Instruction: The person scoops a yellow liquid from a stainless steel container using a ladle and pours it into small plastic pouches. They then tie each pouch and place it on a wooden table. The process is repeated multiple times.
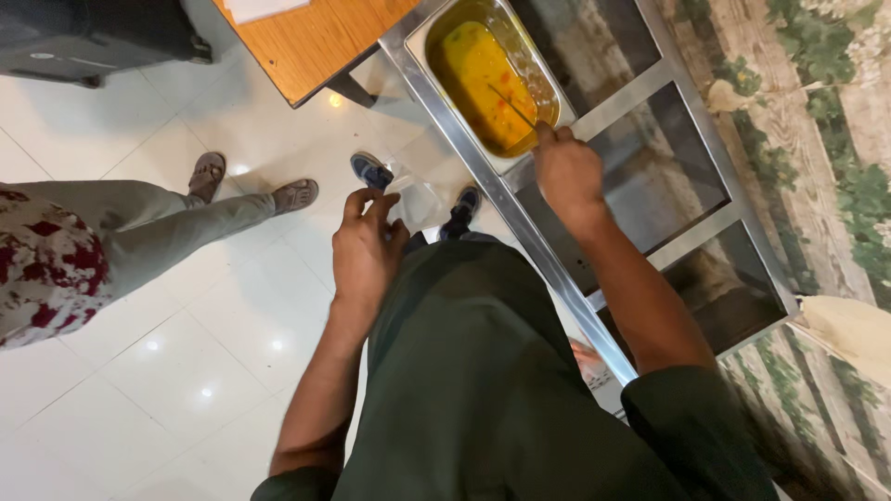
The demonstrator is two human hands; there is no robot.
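**Steel pan of yellow curry, both hands engaged**

Steel serving counter [483, 176] ran diagonally across the view, with open rectangular wells along its length. One metal pan [548, 79] sat in the well at the far end of the counter, close to the corner of a wooden tabletop [316, 42]. The pan held a yellow curry [483, 70] flecked with orange bits.

Right hand [568, 176] reached over the counter's near rail to the pan's near rim. Its fingers were pressed together around the thin handle of a utensil [512, 104], whose far end lay in the curry.

Left hand [365, 250] hung in front of the body, above the white tiled floor [186, 371]. Its fingers pinched the top edge of a clear plastic bag [418, 199], thumb and forefinger closed on the film, the bag hanging just beside the counter's outer edge.

Dark green garment covered the person's torso; blue shoes [371, 170] showed below the bag. Another person's legs [158, 227], in grey trousers and sandals, stood well apart at the left.
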